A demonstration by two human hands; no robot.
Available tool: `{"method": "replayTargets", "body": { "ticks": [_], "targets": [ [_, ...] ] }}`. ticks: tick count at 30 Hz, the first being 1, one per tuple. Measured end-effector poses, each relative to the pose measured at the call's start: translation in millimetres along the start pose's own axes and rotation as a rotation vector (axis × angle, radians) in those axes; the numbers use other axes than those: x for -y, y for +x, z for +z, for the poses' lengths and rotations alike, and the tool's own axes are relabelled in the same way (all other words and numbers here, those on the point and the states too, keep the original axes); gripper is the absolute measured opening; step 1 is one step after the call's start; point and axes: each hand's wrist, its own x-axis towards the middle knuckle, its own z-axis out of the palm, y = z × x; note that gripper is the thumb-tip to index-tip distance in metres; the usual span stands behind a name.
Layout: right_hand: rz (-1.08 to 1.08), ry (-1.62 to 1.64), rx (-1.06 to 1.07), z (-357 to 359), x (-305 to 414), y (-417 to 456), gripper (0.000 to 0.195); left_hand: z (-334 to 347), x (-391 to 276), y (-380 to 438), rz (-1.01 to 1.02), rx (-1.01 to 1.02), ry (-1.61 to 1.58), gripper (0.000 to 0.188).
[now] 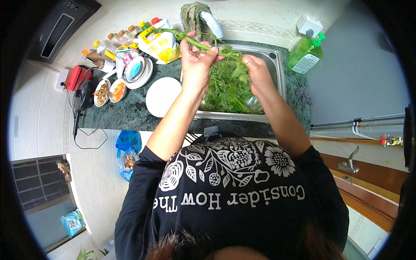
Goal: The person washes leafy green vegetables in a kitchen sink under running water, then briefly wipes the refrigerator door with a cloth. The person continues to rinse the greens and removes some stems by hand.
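Note:
A long green vine stem (199,44) with thin tendrils stretches between my hands above the sink. My left hand (197,60) grips it with the thumb on top, and the stem's far end juts out to the left past the fingers. Pinched in my right hand (257,70) is the other end, near some leaves. Below, a heap of leafy green vines (229,87) fills much of the stainless steel sink (282,70). Something clear and shiny (254,103) lies at the heap's lower right; I cannot tell what it is.
Left of the sink lies a white plate (163,97), with two bowls of food (117,91), stacked dishes (143,78) and a black pan (83,94) beyond. A yellow-and-white bag (159,47) and bottles line the wall. A cloth (191,16) drapes the faucet; a green pump bottle (305,55) stands right.

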Motion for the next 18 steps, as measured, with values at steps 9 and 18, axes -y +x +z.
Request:
{"method": "replayTargets", "body": {
  "ticks": [9, 18],
  "targets": [
    [0.089, 0.024, 0.395, -15, 40, -54, 0.017, -36, 1, 31, -0.083, -0.135, 0.059, 0.057],
    [0.086, -0.266, 0.309, -14, 69, -23, 0.025, -6, -8, 20, 0.019, 0.036, 0.158, 0.058]
  ]
}}
